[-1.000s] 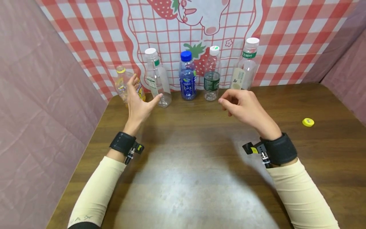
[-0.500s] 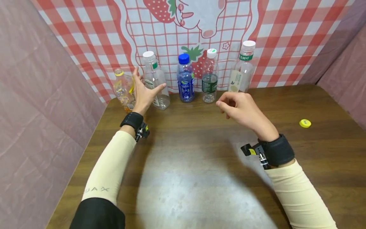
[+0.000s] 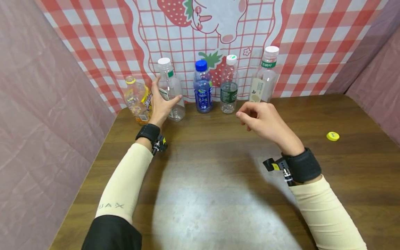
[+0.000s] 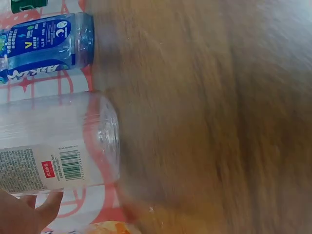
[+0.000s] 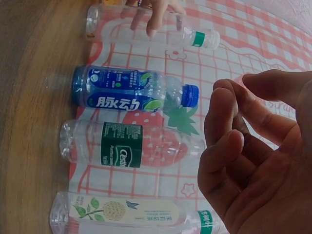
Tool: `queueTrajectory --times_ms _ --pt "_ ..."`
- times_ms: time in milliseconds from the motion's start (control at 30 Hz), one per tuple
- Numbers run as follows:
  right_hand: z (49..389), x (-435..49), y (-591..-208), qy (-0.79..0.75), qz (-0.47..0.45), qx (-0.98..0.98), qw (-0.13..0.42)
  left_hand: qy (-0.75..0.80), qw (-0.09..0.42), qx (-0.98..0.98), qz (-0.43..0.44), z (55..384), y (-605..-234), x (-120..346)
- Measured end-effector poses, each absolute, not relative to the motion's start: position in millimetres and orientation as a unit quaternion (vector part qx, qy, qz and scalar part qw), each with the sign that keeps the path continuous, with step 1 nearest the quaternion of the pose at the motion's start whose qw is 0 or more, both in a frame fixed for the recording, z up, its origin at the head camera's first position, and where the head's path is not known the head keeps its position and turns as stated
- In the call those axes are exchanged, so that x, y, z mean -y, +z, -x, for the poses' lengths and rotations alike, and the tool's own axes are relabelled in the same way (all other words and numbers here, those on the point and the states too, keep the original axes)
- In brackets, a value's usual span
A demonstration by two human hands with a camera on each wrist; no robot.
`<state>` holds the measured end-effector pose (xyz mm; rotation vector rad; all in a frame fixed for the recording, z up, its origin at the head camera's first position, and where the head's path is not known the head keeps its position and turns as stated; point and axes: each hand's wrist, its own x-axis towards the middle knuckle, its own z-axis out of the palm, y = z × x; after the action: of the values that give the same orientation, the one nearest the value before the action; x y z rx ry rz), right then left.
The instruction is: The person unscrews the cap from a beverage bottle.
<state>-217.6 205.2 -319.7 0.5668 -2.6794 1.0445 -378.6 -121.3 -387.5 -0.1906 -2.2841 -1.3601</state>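
- Head view: left of centre, the left hand [image 3: 161,108] is at the clear bottle [image 3: 175,83], thumb and fingers spread apart about its body; whether they touch it cannot be told here.
- The clear bottle stands upright, white cap on, in the upper left-centre, its lower label partly covered by that hand.
- Crowding the hand on its left side is the yellow-necked bottle [image 3: 133,99], its right edge overlapped by the hand.
- Along the same row, towards the right of the frame, stand the blue bottle [image 3: 203,92], the green-labelled bottle [image 3: 229,92] and the tall bottle [image 3: 268,80].
- Right of centre, the right hand [image 3: 265,119] hangs with fingers loosely curled, hiding the tall bottle's foot.
- The yellow cap [image 3: 332,136] lies at the far right of the worktop [image 3: 200,166]; the checked cloth [image 3: 312,45] hangs behind the row.
- Left wrist view: the clear bottle shows sideways at left, barcode visible, with fingers in the lower left corner by its edge and the blue bottle above.
- Right wrist view: the right fingers bend inward at right; at the top, the left fingers overlap the clear bottle, contact unclear.
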Motion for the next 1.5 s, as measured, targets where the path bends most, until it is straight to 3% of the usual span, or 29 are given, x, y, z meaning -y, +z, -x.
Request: queueTrajectory --times_ms 367,533,833,1067,1267,1500 --pt "219 -207 -318 0.352 -0.200 0.909 0.103 -0.472 0.246 0.821 0.208 321 -366 112" --pt "217 -210 -316 0.354 -0.186 0.910 0.107 -0.454 0.209 0.813 0.297 281 -360 87" --pt "208 -212 -306 0.379 -0.196 0.891 0.158 -0.352 0.197 0.823 0.400 237 -355 55" --pt "197 -202 -294 0.415 -0.168 0.876 0.182 -0.282 0.220 0.841 0.406 227 -351 47" --pt "191 -194 -291 0.335 -0.130 0.900 0.248 -0.216 0.271 0.861 0.372 221 -349 46" --pt "187 -189 -294 0.282 -0.116 0.912 0.274 -0.172 0.312 0.864 0.356 217 -351 44"
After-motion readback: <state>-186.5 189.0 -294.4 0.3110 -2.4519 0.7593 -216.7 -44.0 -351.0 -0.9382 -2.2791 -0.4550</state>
